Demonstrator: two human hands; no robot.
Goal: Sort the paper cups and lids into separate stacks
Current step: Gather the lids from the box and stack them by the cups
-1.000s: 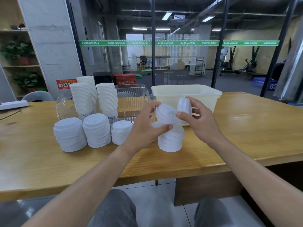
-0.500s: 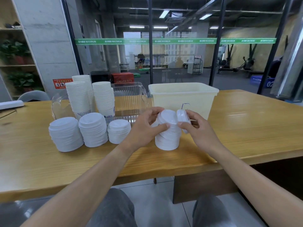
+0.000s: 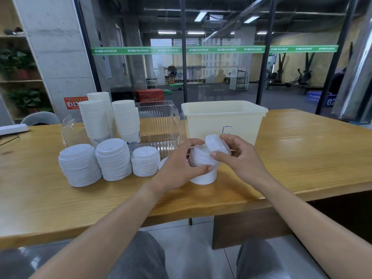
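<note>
Item: short stack of white plastic lids (image 3: 202, 168), on wooden table just in front of cream plastic bin (image 3: 223, 121).
Change: left hand (image 3: 179, 168) has come down w/ its lid, fingers now curled round stack.
Right hand (image 3: 239, 158) pinches tilted white lid (image 3: 216, 144) above stack.
Meaning: prob. next lid going on.

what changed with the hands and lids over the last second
The left hand lowered its lid onto the lid stack and now steadies it. The right hand keeps its grip on a tilted lid, now lower. The other stacks stayed put.
</note>
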